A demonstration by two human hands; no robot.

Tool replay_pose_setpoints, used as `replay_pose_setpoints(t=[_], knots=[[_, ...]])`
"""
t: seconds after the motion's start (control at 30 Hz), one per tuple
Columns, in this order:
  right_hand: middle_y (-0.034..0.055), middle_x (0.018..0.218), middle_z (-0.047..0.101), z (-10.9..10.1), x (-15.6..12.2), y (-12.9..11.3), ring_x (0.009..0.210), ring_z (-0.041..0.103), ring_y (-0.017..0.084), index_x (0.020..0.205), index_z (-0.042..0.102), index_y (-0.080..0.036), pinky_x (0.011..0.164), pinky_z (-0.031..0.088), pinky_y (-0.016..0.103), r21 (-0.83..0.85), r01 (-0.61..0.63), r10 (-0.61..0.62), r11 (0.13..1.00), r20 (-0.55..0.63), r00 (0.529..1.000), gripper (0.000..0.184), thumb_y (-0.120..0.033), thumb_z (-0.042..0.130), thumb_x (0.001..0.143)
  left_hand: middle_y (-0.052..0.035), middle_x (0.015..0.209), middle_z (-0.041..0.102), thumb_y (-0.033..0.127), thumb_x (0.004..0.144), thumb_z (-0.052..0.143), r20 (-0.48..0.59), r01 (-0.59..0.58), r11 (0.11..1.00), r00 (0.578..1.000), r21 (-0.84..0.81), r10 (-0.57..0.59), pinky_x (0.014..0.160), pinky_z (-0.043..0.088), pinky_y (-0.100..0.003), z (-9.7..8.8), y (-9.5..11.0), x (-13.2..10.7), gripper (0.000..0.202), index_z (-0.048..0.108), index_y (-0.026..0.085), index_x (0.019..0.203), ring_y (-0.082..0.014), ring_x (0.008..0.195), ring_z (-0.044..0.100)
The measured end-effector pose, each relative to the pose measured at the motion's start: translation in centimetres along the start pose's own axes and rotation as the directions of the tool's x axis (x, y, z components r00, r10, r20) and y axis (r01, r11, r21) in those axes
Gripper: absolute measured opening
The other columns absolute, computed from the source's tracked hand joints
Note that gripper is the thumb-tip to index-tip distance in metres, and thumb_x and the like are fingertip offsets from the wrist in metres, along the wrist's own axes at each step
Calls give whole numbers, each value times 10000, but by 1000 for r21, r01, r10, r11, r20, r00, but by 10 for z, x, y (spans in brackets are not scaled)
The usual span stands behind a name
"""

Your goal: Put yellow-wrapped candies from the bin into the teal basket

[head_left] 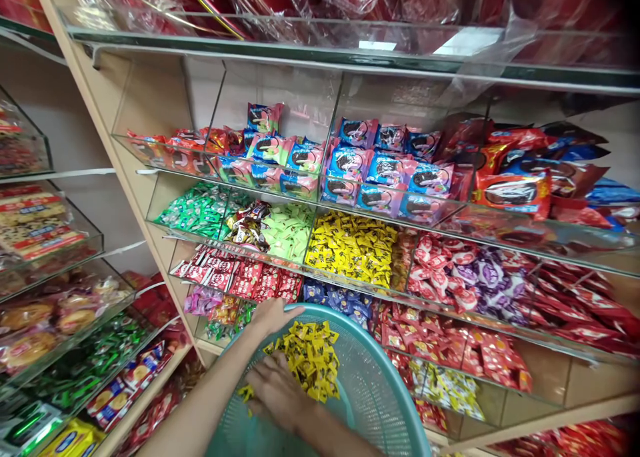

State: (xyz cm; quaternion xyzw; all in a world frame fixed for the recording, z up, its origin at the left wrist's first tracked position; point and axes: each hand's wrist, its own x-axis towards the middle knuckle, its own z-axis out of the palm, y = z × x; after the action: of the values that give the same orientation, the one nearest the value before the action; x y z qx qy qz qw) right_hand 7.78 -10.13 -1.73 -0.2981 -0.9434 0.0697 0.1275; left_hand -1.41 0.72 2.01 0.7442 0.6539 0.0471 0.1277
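Note:
My left hand (pixel 273 318) is closed over the far left rim of a teal plastic basket (pixel 400 384). Inside the basket lies a heap of small yellow-wrapped candies (pixel 317 360) with dark print. My right hand (pixel 277 387) reaches into the basket at the left of this heap, its fingers curled over several candies. A few yellow wrappers show by its fingertips, while the palm side is hidden. Behind the basket, a shelf bin holds a pile of similar yellow candies (pixel 353 247).
Glass-fronted shelves hold blue and pink cookie packs (pixel 385 170), green candies (pixel 193 210), pale green candies (pixel 287 230), purple candies (pixel 495 280) and red packets (pixel 425 330). A wooden upright (pixel 120 170) divides off another shelf unit at left. A glass ledge (pixel 320 47) runs overhead.

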Motion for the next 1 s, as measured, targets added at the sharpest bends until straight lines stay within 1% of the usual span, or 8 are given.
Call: replay_pose_setpoints(t=[0.2,0.3,0.4,0.67,0.77,0.87,0.93,1.0], knots=[[6,981,616,-39,-12,38,968,498,174,994,518,-225,870,312,329,135,-186,198,973,-83,977,200,-285,565,809,-161,880,680,813,678,171,11,-1,1000,1000,5,1,697,456,-326,1,1,0,825,638,156,855,-295,857,632],[0,981,618,-58,-24,62,961,503,178,965,513,-229,834,323,324,109,-356,371,928,-173,913,142,-264,533,829,-159,888,680,817,673,181,15,4,1000,1000,-3,-4,703,457,-322,1,1,-1,827,641,157,866,-292,859,632],[3,970,619,-66,-34,80,938,510,181,963,499,-229,817,333,322,67,-464,466,883,-235,853,125,-249,508,840,-161,909,680,816,672,189,12,9,1000,1000,-10,-9,704,460,-328,0,2,-1,821,645,165,878,-297,865,632],[59,985,617,-55,-37,92,947,513,225,1056,504,-221,816,339,360,23,-507,497,861,-244,833,212,-275,491,852,-158,902,684,812,669,218,31,32,999,999,-19,-32,702,454,-299,-2,4,-2,812,665,163,861,-281,859,635],[64,996,595,-59,-36,88,955,495,227,1091,500,-212,814,347,364,-20,-511,490,860,-253,834,238,-291,456,871,-163,908,682,815,670,200,35,11,1000,999,-5,-11,688,457,-313,-2,5,-1,830,666,162,882,-293,856,632],[74,1028,558,-67,-32,80,995,462,224,1114,494,-196,859,332,374,-80,-499,454,863,-314,834,263,-304,443,880,-158,885,683,812,675,196,34,0,1000,999,22,-1,693,457,-318,-1,4,0,827,664,162,879,-292,848,634],[80,1060,539,-70,-28,70,1022,444,221,1128,489,-190,878,325,371,-89,-467,416,880,-331,847,281,-314,448,879,-158,881,683,803,690,182,33,-3,999,999,37,2,702,458,-316,0,4,0,824,660,159,880,-284,847,635],[77,1093,530,-66,-22,57,1033,437,215,1145,483,-199,878,332,362,-69,-393,357,917,-301,884,296,-322,452,878,-154,888,682,794,701,176,38,-6,999,999,39,4,707,459,-312,0,3,0,816,655,161,888,-273,847,635]])
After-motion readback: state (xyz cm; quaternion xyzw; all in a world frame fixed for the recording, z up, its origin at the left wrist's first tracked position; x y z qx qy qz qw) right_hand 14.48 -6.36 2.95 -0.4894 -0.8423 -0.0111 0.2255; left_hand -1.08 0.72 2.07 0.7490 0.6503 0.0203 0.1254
